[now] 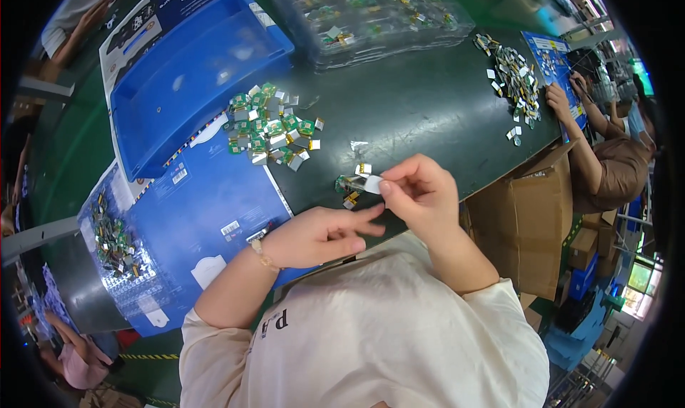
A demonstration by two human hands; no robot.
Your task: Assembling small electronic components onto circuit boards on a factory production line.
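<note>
My right hand (422,197) pinches a small white rectangular piece (373,184) between thumb and forefinger, just above the dark green tabletop. My left hand (317,235) lies lower and to the left, its fingers stretched toward the right hand and nothing visible in them. Right by the white piece are a few small parts: a green circuit board (342,185) and pieces with yellow tape (364,169). Up and to the left spreads a pile of green circuit boards (271,127) with silver and white flat pieces attached.
A blue plastic tray (178,87) stands at the left on printed blue sheets (214,194). Stacked clear blister trays (378,22) hold boards at the back. More parts heap (515,83) at right, near a co-worker's hand (559,102). A cardboard box (521,222) adjoins the table's right edge.
</note>
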